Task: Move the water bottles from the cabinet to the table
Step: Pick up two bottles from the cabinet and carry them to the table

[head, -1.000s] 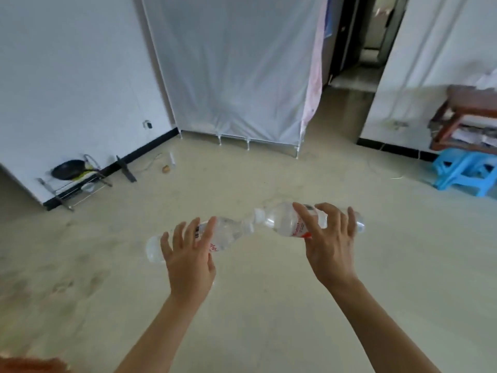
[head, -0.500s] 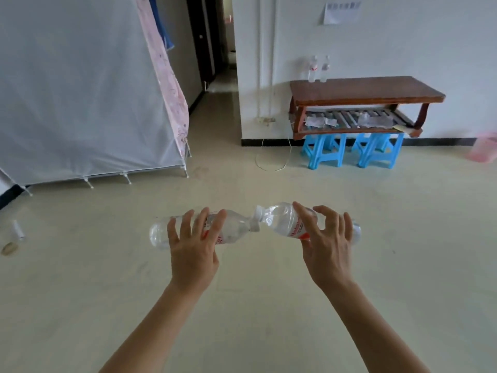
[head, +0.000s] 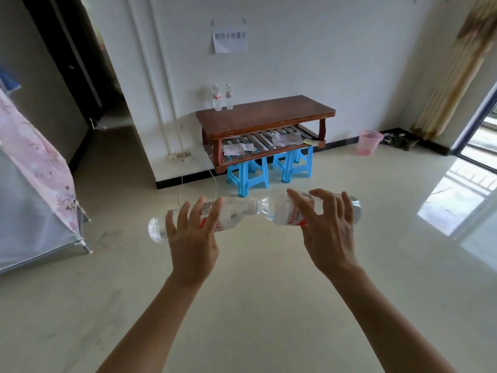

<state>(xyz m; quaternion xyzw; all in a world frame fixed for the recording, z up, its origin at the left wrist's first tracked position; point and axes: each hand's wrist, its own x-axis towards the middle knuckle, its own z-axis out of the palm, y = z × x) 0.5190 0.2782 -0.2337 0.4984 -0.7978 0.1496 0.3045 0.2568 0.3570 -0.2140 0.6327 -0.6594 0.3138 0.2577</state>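
The floor (head: 242, 305) is pale and smooth. At the far side stands a white wall (head: 295, 63) with a sheet of paper (head: 230, 40) fixed on it and a black skirting (head: 183, 182) along its foot. Against this wall is a low wooden table (head: 269, 117) with a slatted shelf (head: 265, 142) below, where some papers lie. Two blue stools (head: 247, 176) stand under it, and a pink basket (head: 369, 142) is near on the right. On the left a dark doorway (head: 80, 76) opens, and a fabric cabinet (head: 32, 184) stands at the edge. On the right a yellowish curtain (head: 457, 63) hangs beside a glass door (head: 481, 141), and daylight shines on the floor there.
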